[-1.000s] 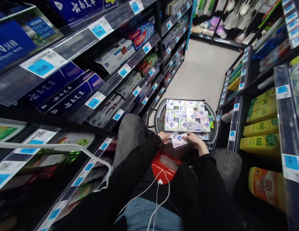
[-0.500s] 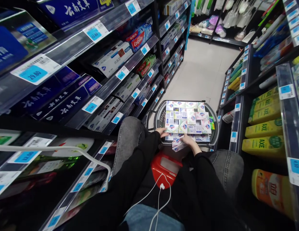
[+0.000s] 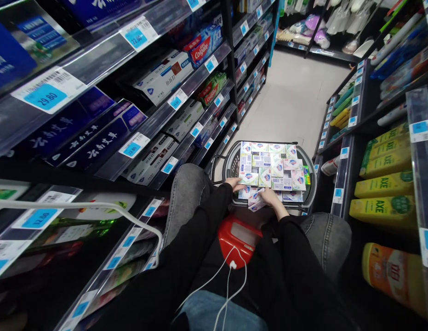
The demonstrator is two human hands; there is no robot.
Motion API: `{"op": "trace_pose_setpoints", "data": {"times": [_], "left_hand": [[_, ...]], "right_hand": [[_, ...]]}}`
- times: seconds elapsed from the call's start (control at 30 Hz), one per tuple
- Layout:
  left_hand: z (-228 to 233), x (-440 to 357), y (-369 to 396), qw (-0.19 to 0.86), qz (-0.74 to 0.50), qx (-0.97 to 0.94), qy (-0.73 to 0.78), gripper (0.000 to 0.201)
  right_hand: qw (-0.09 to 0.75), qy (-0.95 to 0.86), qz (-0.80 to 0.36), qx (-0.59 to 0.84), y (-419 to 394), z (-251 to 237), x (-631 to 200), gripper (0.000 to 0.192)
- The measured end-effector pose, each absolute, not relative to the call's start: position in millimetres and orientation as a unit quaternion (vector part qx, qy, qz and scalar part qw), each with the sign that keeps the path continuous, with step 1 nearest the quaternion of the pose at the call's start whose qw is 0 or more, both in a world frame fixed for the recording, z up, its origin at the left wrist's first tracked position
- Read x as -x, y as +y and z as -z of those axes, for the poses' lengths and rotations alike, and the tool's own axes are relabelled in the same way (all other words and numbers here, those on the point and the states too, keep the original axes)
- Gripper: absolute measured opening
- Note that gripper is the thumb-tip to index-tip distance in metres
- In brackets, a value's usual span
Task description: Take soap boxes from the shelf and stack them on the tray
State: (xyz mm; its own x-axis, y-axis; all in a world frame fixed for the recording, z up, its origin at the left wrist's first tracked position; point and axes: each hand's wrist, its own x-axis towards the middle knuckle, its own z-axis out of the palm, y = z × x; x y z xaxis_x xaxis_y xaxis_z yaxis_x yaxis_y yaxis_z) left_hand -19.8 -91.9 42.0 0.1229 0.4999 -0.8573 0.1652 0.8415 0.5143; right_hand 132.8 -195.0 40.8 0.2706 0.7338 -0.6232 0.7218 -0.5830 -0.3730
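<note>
Two bare hands, the left hand (image 3: 233, 184) and the right hand (image 3: 270, 196), meet at the near edge of a dark basket (image 3: 235, 166), just right of the frame's centre. The right hand is closed around one end of a small printed box (image 3: 255, 201), which lies tilted over the near rim; whether it touches that rim cannot be told. The left hand is partly curled beside the near-left corner of the stacked boxes (image 3: 277, 164); whether it pinches one or only rests there is unclear.

Possible faults: the held box, gripped at one end, could swing or slip outward past the rim. The upper layer, set in mixed directions with gaps, could shift if the fingers or the held box nudge it. Grey-trousered knees (image 3: 189, 184) flank the near side, and a bump from either might jolt the basket. Slack cord at the red device (image 3: 227, 230), lower centre, could catch a sleeve.

Surroundings: pale, smooth floor (image 3: 286, 92) runs up the aisle to a display (image 3: 312, 27) at the upper right. Dark shelving (image 3: 99, 62) bearing toothpaste cartons (image 3: 202, 48) and blue price labels fills the left; similar shelving at the right carries yellow bottles (image 3: 382, 209), with an orange-labelled container (image 3: 389, 271) at the lower right.
</note>
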Motion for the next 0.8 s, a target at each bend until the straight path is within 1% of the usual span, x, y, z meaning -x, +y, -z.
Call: {"op": "trace_pose_setpoints", "data": {"times": [0.1, 0.17, 0.23, 0.3, 0.33, 0.37, 0.43, 0.53, 0.6, 0.63, 0.8], "left_hand": [[-46.8, 23.8, -89.3, 0.68, -0.077, -0.301, 0.663, 0.044], [-53.8, 25.3, -82.6, 0.621, -0.06, -0.374, 0.686, 0.057], [-62.6, 20.3, -71.3, 0.498, -0.038, -0.518, 0.694, 0.067], [-69.3, 6.2, -57.4, 0.355, -0.001, -0.653, 0.669, 0.07], [-70.6, -3.6, -50.7, 0.304, 0.018, -0.692, 0.655, 0.073], [-70.1, -14.4, -44.8, 0.276, 0.031, -0.706, 0.651, 0.077], [-64.6, -34.8, -36.9, 0.255, 0.042, -0.701, 0.664, 0.09], [-52.5, -52.7, -34.6, 0.303, 0.048, -0.672, 0.674, 0.114], [-48.5, -54.2, -35.3, 0.329, 0.053, -0.662, 0.671, 0.124], [-48.7, -52.8, -34.6, 0.326, 0.057, -0.665, 0.669, 0.124], [-63.2, -41.3, -7.0, 0.274, 0.09, -0.692, 0.662, 0.104]], "right_hand": [[-0.008, -0.451, -0.408, 0.794, -195.7, -43.5, -132.9, 0.045], [-0.018, -0.449, -0.416, 0.79, -197.0, -45.6, -132.8, 0.047], [-0.026, -0.45, -0.425, 0.785, -198.1, -48.0, -131.8, 0.049], [-0.033, -0.451, -0.433, 0.78, -198.7, -50.7, -129.7, 0.05], [-0.036, -0.452, -0.435, 0.778, -198.8, -52.3, -128.2, 0.05], [-0.039, -0.452, -0.436, 0.777, -198.8, -54.0, -126.5, 0.049], [-0.043, -0.454, -0.436, 0.776, -198.9, -58.2, -122.9, 0.048], [-0.046, -0.458, -0.439, 0.771, -199.6, -65.9, -118.7, 0.046], [-0.048, -0.459, -0.448, 0.765, -199.7, -71.6, -117.3, 0.044], [-0.05, -0.46, -0.453, 0.762, -199.4, -74.6, -116.9, 0.043], [-0.071, -0.483, -0.452, 0.746, -193.2, -91.8, -115.1, 0.049]]}}
